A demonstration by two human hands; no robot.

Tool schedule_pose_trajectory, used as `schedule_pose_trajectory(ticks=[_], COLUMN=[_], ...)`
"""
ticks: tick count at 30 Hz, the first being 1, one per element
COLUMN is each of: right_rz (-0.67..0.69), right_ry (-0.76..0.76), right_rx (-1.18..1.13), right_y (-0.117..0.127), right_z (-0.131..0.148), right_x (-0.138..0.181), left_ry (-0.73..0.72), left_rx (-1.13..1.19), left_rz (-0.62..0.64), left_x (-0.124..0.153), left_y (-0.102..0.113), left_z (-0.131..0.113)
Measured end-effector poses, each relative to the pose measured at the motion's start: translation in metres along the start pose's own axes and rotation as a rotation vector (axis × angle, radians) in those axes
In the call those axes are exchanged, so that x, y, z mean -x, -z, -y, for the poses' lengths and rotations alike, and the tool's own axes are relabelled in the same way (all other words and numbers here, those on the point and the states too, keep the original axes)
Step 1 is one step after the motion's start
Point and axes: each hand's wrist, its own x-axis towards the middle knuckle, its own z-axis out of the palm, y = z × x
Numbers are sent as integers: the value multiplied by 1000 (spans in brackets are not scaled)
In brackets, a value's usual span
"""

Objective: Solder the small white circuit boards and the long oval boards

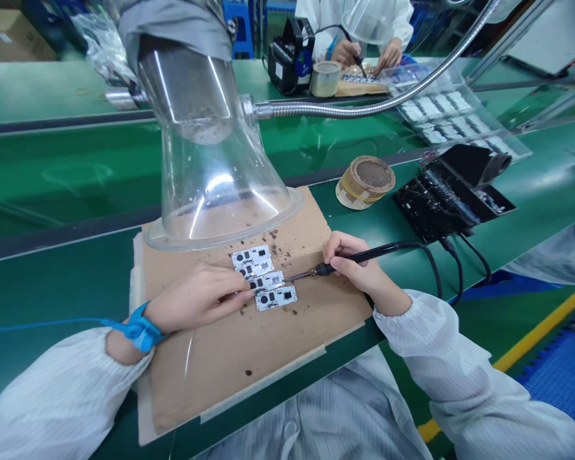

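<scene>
On the green worktop (52, 281), a cardboard sheet (249, 377) carries white circuit boards (263, 278). The left hand (196, 298) steadies them, its grip narrow at the fingertips, while the right hand (349, 262) holds a soldering iron (364, 255) pen-style, tip at a board's edge.

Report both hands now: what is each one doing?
Left hand: closed, fingertips on a circuit board.
Right hand: closed, holding a soldering iron.

A white, finely striped cleanroom smock (345, 415) has full sleeves gathered at the cuffs (393, 313); at about eight o'clock, a blue wrist strap (140, 329) circles the left wrist (123, 345), trailing a thin blue cord (38, 326).
</scene>
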Motion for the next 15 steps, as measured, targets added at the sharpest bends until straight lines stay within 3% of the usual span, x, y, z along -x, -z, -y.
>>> schedule_pose_trajectory(ticks=[7,15], right_rz=[-61,-21], right_ry=[-45,-10], right_rx=[-84,2], right_y=[2,0], right_z=[-12,-1], right_x=[3,-1], left_ry=[-19,21], left_rx=[12,-23], left_rz=[-13,-8], left_x=[2,1], left_y=[-1,-2], left_z=[0,-1])
